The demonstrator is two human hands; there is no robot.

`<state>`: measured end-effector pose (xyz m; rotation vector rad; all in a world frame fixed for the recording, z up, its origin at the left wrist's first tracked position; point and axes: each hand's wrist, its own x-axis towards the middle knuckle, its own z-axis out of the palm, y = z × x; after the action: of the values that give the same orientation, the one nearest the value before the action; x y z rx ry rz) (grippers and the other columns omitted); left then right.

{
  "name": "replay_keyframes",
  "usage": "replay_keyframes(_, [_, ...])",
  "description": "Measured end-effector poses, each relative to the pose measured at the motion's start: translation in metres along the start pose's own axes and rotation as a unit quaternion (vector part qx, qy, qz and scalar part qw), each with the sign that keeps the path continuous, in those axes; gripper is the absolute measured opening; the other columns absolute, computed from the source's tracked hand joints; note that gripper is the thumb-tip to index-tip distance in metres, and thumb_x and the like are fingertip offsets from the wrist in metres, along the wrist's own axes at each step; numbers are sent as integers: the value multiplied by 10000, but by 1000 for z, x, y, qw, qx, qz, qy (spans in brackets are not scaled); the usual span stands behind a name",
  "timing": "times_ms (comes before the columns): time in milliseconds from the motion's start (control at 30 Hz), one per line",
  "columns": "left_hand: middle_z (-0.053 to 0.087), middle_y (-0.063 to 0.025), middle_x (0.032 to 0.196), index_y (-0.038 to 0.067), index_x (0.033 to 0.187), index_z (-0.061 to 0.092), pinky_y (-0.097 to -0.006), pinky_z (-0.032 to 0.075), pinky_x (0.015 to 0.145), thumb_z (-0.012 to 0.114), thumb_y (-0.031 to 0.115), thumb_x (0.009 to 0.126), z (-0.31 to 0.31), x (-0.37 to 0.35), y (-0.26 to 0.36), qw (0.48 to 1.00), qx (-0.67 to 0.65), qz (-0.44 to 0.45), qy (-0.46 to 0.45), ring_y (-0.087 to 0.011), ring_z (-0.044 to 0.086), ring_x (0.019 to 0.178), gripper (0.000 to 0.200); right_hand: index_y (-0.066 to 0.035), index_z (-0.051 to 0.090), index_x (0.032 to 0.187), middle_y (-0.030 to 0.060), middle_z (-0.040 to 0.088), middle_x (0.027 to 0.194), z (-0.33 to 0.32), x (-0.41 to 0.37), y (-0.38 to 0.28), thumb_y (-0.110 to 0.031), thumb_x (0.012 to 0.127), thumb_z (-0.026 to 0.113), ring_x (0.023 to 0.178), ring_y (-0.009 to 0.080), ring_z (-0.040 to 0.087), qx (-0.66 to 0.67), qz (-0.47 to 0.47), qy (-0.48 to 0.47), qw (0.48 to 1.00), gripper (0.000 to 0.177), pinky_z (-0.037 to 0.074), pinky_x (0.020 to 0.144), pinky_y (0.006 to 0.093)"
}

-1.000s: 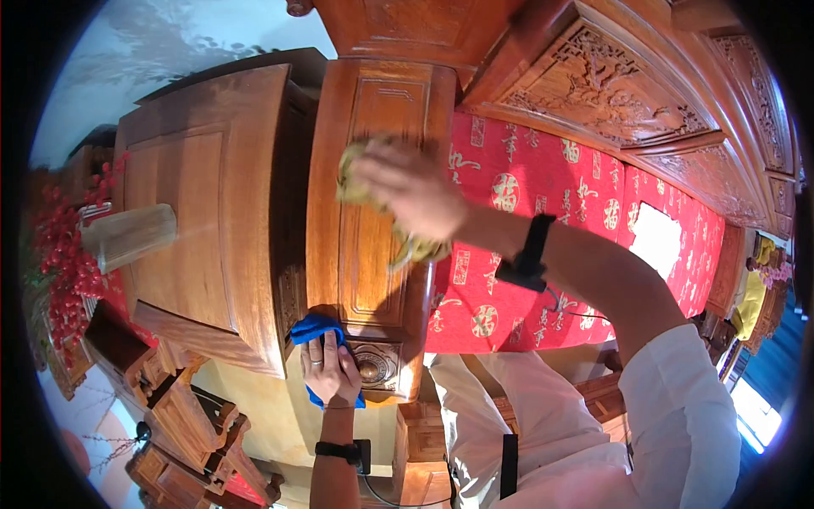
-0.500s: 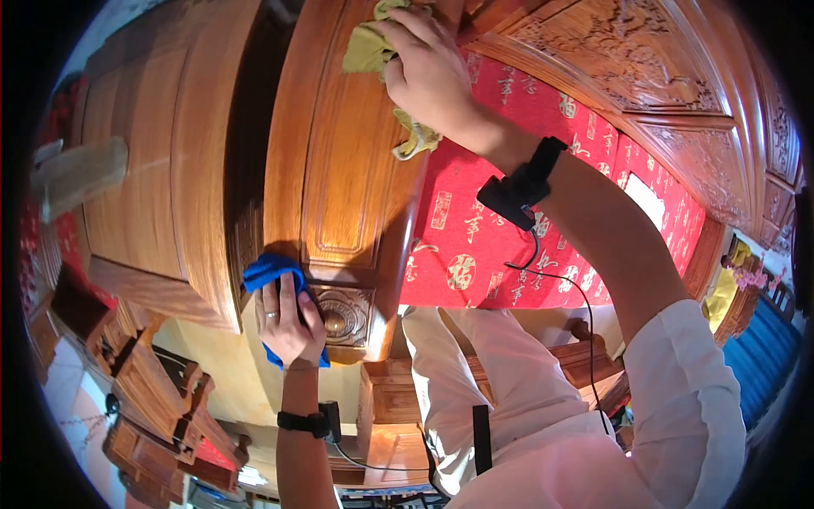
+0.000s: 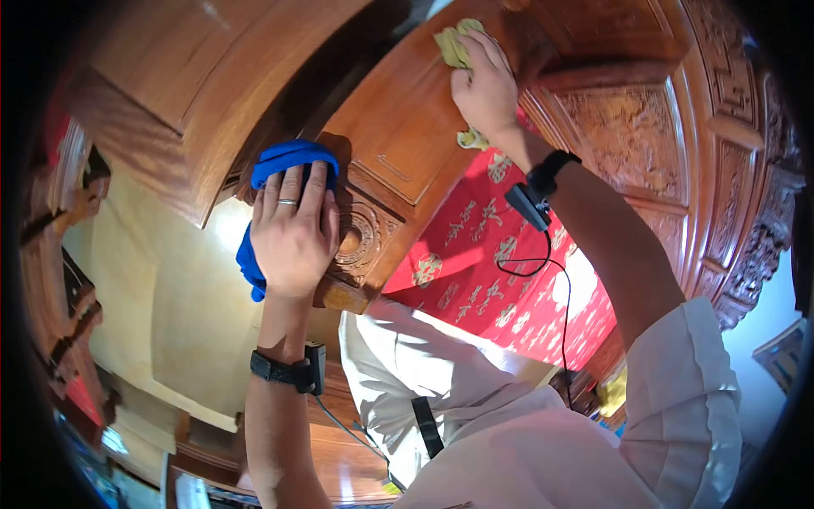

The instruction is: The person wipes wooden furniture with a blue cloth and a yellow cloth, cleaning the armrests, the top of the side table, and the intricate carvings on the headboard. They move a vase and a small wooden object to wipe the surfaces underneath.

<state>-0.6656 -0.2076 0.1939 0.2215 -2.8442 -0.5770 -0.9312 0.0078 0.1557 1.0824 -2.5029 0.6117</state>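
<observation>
Cloth point(image 3: 454, 49), olive-green, lies under our right hand point(image 3: 489, 93), farther along the wooden surface point(image 3: 398, 106) than a second ago; whether those fingers close on it, we cannot tell. Our left hand point(image 3: 295, 240), fingers extended, rests over blue cloth point(image 3: 284, 159) beside the carved medallion point(image 3: 359, 233).

A blue cloth point(image 3: 278, 156) is held under the left hand point(image 3: 292, 242) at the near end of the wooden armrest point(image 3: 394, 123); a yellow-green cloth point(image 3: 453, 49) is held by the right hand point(image 3: 489, 95) toward the far end.
</observation>
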Motion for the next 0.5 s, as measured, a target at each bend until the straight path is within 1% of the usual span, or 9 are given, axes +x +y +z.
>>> replay_keyframes(33, [657,-218,1248,35,1273,668,-507,472,1027,655,164,919,0,-3,1,1000,-7,-21,9,-447,615,1140,377,-9,625,1224,191,605,1327,0,1,1,-66,796,588,1257,393,554,5,-1,-8,1000,433,441,1097,468])
replay_keyframes(100, [655,-214,1259,41,1268,673,-504,472,1024,665,171,911,1,-13,3,999,-9,-36,37,-442,613,1152,381,-9,621,1228,201,611,1315,1,1,5,-48,797,581,1253,401,557,18,-11,-16,1000,435,439,1097,476])
replay_keyframes(200, [653,-189,1262,64,1253,683,-515,456,1048,683,181,891,-4,-23,7,998,-15,-59,30,-402,613,1161,381,-5,597,1254,215,603,1327,3,-3,4,-28,811,565,1265,410,548,-2,-8,-21,1000,445,436,1100,477])
replay_keyframes(267, [655,-171,1242,71,1242,685,-515,440,1071,680,182,892,-5,-22,7,997,-26,-65,35,-380,608,1159,368,-4,574,1273,222,587,1348,-1,0,2,-17,825,551,1270,413,543,-17,-23,-38,999,449,430,1106,471])
replay_keyframes(300, [655,-165,1241,73,1249,681,-523,439,1074,673,172,895,-5,-22,7,997,-21,-62,37,-388,608,1161,368,-4,574,1273,222,587,1348,-3,-2,1,-17,825,551,1270,413,543,-12,-27,-36,999,449,430,1106,471])
replay_keyframes(367, [647,-158,1266,75,1280,664,-547,432,1074,664,210,897,0,-25,7,997,-18,-64,36,-394,597,1175,406,-6,563,1283,229,574,1358,-2,-2,5,-12,838,541,1278,417,533,-26,-21,-46,998,446,426,1108,475])
replay_keyframes(400, [645,-156,1277,60,1289,658,-550,422,1087,648,207,902,1,-27,6,998,-15,-56,32,-393,592,1191,413,-9,556,1291,233,555,1377,-1,-3,8,-15,848,538,1288,421,522,-17,-13,-59,998,443,425,1107,477])
replay_keyframes(433, [647,-160,1284,45,1292,656,-543,407,1106,636,201,901,0,-27,5,998,-15,-47,25,-391,586,1208,422,-9,556,1291,233,555,1377,-1,-3,8,-15,848,538,1288,421,522,-16,-23,-51,998,443,425,1107,477])
replay_keyframes(500, [654,-153,1291,64,1280,668,-534,419,1109,689,140,865,0,-27,6,998,-23,-43,32,-389,598,1205,423,-4,549,1296,233,543,1389,0,-4,10,-24,857,543,1293,425,517,-13,-29,-50,998,440,423,1107,481])
